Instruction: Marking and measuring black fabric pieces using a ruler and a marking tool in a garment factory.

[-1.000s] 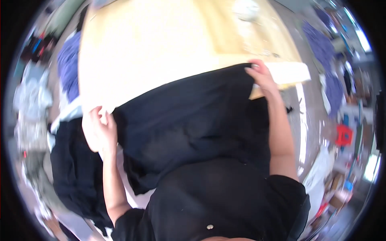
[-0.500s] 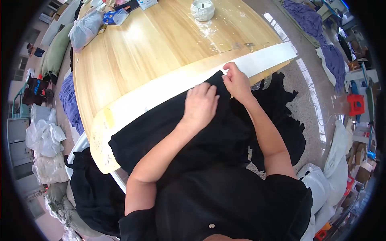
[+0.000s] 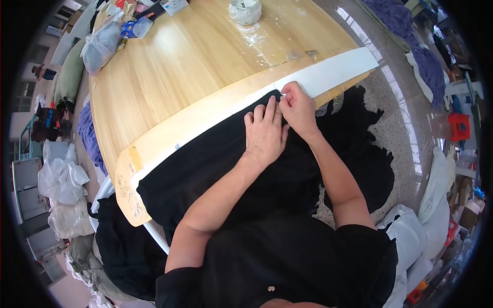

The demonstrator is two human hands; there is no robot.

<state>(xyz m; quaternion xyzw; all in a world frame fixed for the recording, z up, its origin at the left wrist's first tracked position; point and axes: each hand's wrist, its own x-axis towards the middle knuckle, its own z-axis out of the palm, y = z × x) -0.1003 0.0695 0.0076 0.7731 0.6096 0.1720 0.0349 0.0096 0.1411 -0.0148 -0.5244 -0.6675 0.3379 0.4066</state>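
A piece of black fabric (image 3: 205,169) lies along the near side of the table, its far edge over a long white strip (image 3: 339,72). My left hand (image 3: 264,128) rests flat on the fabric close to its upper right corner, fingers spread a little. Right beside it, my right hand (image 3: 298,110) pinches that corner of the fabric between thumb and bent fingers. More black cloth (image 3: 357,149) with ragged edges hangs beyond the table's right end, under my right forearm.
The wooden table (image 3: 169,87) carries a white-smeared jar (image 3: 245,11) and a tied plastic bag (image 3: 101,46). At left, black cloth (image 3: 123,246) is heaped beside a white curved rim. White sacks (image 3: 405,231) stand on the right, and a red stool (image 3: 458,127) farther out.
My left hand has slid right and flattened on the fabric beside the corner. My right hand has closed onto the corner. The view has shifted slightly.
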